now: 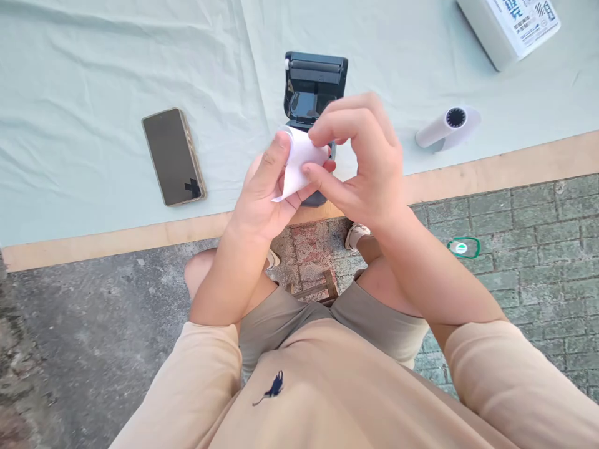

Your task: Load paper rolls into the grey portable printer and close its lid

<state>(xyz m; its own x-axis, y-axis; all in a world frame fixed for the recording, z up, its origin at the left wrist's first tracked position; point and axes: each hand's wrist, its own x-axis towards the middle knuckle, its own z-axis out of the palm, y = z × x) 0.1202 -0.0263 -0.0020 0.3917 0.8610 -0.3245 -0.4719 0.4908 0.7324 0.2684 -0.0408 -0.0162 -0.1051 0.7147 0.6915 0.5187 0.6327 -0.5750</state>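
A small white paper roll [302, 163] with a loose end is held up in front of me. My left hand [264, 187] wraps round it from the left, the thumb pressing on its upper edge. My right hand [362, 156] pinches the paper's right side between thumb and fingers. Behind and below the roll stands a black label printer [316, 70] with its lid raised; my hands and the paper cover much of its body. The core of the held roll cannot be seen.
A phone [173, 156] lies on the cloth-covered table [84, 75] at the left. To the right, another paper roll [437, 129] with a dark toothed core rests near the table's wooden edge [505, 159]. A white box [515, 31] stands at the back right. Below are paving and a wooden stool [330, 285].
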